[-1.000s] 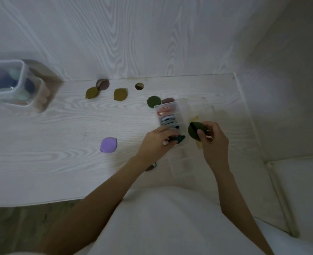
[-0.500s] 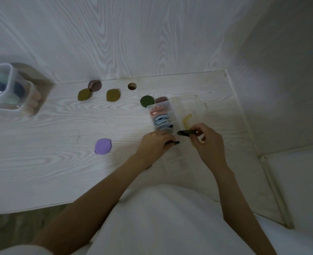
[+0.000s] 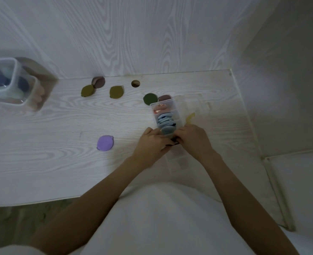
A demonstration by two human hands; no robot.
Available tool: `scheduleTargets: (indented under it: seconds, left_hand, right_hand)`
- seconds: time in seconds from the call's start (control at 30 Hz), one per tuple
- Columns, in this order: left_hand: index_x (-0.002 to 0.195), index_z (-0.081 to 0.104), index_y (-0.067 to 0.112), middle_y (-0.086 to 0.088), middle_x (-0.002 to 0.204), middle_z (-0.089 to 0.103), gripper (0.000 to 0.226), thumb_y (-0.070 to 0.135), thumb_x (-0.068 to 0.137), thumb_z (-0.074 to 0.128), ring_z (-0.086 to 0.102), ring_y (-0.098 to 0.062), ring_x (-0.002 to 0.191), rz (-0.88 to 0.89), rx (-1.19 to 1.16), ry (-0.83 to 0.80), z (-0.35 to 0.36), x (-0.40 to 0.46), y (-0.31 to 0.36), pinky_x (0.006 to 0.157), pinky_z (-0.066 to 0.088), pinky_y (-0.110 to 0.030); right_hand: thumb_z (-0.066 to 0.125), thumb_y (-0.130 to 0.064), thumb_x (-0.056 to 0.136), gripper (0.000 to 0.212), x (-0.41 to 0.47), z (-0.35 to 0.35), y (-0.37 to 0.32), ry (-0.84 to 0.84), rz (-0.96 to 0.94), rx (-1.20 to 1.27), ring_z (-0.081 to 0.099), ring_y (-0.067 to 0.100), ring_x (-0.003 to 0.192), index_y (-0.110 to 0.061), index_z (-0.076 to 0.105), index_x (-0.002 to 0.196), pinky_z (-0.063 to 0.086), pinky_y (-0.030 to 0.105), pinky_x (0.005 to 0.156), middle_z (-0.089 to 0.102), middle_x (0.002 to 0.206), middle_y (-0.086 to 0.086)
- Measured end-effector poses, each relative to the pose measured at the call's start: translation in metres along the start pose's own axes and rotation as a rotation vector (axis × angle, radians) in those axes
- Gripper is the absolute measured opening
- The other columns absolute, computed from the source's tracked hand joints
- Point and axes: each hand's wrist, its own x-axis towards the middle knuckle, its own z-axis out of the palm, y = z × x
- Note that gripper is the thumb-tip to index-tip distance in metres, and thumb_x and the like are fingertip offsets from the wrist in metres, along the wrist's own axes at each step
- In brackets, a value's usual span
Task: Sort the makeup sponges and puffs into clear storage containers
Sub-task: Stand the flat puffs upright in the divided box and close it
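A clear divided container (image 3: 175,109) stands on the white table, holding pink puffs at its far end and blue puffs behind them. My left hand (image 3: 153,144) and my right hand (image 3: 194,139) meet at its near end, both pinching dark green puffs (image 3: 175,143) that are mostly hidden by my fingers. Loose puffs lie on the table: a purple one (image 3: 105,143), two olive ones (image 3: 87,90) (image 3: 116,92), a brown one (image 3: 98,82), a dark green one (image 3: 149,99) and a maroon one (image 3: 164,98) behind the container.
A second clear box (image 3: 14,85) with blue and peach sponges stands at far left. A clear lid (image 3: 194,105) with a yellow item (image 3: 190,118) on it lies right of the container. A cable hole (image 3: 135,83) sits near the wall. Table edge runs right and front.
My right hand brought its dark green puff down and left to the container's near end, meeting my left hand. The camera view shifted slightly.
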Motion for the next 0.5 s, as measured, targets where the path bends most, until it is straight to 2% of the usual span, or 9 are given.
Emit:
scheduleTargets:
  seconds: [0.07,0.13,0.23,0.3,0.33,0.4,0.5]
  left_hand:
    - [0.09,0.071,0.025,0.004,0.08,0.071,0.023,0.036,0.082,0.052,0.061,-0.02,0.076,-0.007,-0.031,-0.009,-0.002,-0.005,-0.009,0.07,0.033,-0.026]
    - [0.094,0.07,0.021,0.001,0.087,0.071,0.024,0.033,0.086,0.051,0.06,-0.018,0.08,-0.105,-0.099,0.051,-0.009,-0.008,-0.02,0.073,0.035,-0.025]
    - [0.099,0.068,0.017,0.001,0.098,0.07,0.015,0.02,0.089,0.059,0.057,-0.011,0.084,-0.396,-0.292,0.174,-0.023,-0.004,-0.044,0.074,0.038,-0.022]
    - [0.099,0.066,0.019,0.005,0.101,0.068,0.013,0.02,0.091,0.057,0.057,-0.005,0.083,-0.579,-0.489,0.213,-0.029,0.009,-0.064,0.072,0.043,-0.017]
    - [0.1,0.065,0.02,0.007,0.102,0.066,0.013,0.021,0.092,0.055,0.058,-0.003,0.086,-0.664,-0.574,0.22,-0.029,0.019,-0.075,0.076,0.045,-0.015]
    - [0.108,0.063,0.018,0.005,0.108,0.064,0.019,0.024,0.092,0.054,0.059,-0.009,0.094,-0.773,-0.571,0.182,-0.024,0.042,-0.099,0.085,0.046,-0.019]
    - [0.127,0.053,0.012,-0.01,0.121,0.06,0.038,0.027,0.093,0.052,0.057,-0.024,0.107,-0.812,-0.425,-0.006,-0.007,0.075,-0.123,0.089,0.042,-0.031]
  right_hand:
    - [0.069,-0.011,0.07,0.009,0.0,-0.004,0.005,-0.014,-0.051,0.013,0.056,0.026,0.056,-0.019,0.073,0.072,0.032,0.022,0.05,0.064,0.059,0.005]
    - [0.069,-0.01,0.074,0.01,-0.001,-0.006,0.009,-0.017,-0.084,0.057,0.056,0.027,0.059,-0.018,0.075,0.079,0.034,0.025,0.052,0.067,0.064,0.006]
    - [0.066,-0.016,0.082,0.008,-0.004,-0.003,0.01,-0.01,-0.081,0.128,0.056,0.026,0.068,-0.015,0.072,0.087,0.043,0.031,0.061,0.071,0.076,0.003]
    - [0.065,-0.02,0.083,0.009,-0.006,-0.001,0.01,0.001,-0.029,0.184,0.056,0.024,0.072,-0.015,0.07,0.089,0.045,0.033,0.066,0.071,0.079,0.003]
    - [0.065,-0.022,0.084,0.01,-0.007,-0.002,0.01,-0.008,-0.003,0.207,0.056,0.024,0.074,-0.015,0.07,0.09,0.045,0.033,0.068,0.071,0.08,0.003]
    - [0.066,-0.024,0.083,0.014,-0.008,-0.004,0.01,-0.042,0.008,0.224,0.056,0.024,0.078,-0.015,0.07,0.093,0.045,0.034,0.071,0.071,0.084,0.003]
    - [0.067,-0.024,0.083,0.017,-0.007,-0.007,0.01,-0.086,0.002,0.224,0.055,0.025,0.081,-0.016,0.072,0.097,0.041,0.031,0.072,0.07,0.088,0.004]
